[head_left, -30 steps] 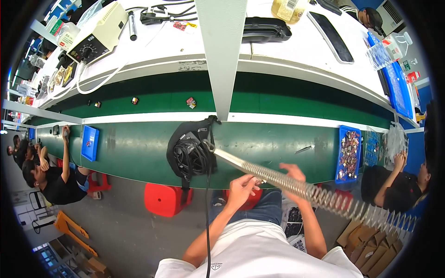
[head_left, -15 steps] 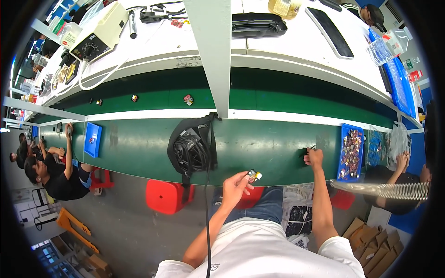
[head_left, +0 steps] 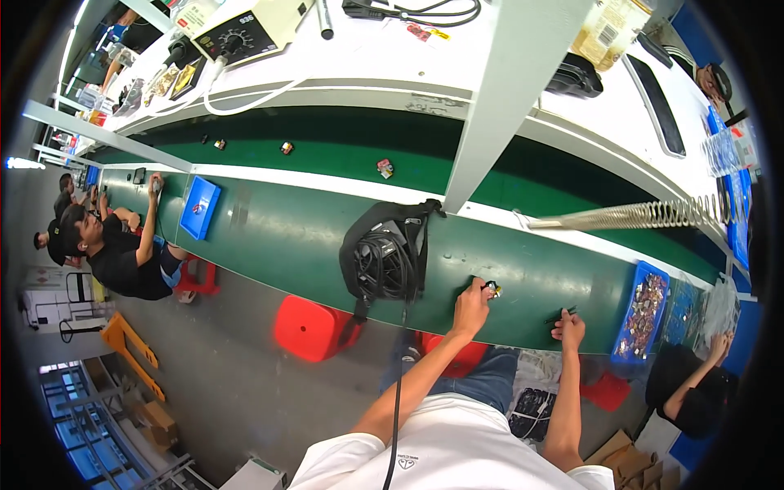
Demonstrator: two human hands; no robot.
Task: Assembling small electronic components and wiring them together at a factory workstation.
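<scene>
My left hand is raised over the near part of the green bench. Its fingers are closed on a small electronic part with black, white and yellow areas. To the right, my right hand is curled near the bench's front edge, closed around a thin dark tool whose kind I cannot make out. Left of my left hand, a black bag with coiled black cable lies on the bench. Right of my right hand stands a blue tray heaped with small parts.
A metal coil spring hangs over the bench at the right. Several small parts, one of them reddish, lie on the sunken green strip behind. A white post rises ahead. Red stools stand below. Co-workers sit left and right.
The view has turned, shifting the bench. My left hand has moved forward over the bench with the small part. My right hand is closer to the front edge, still holding the dark tool.
</scene>
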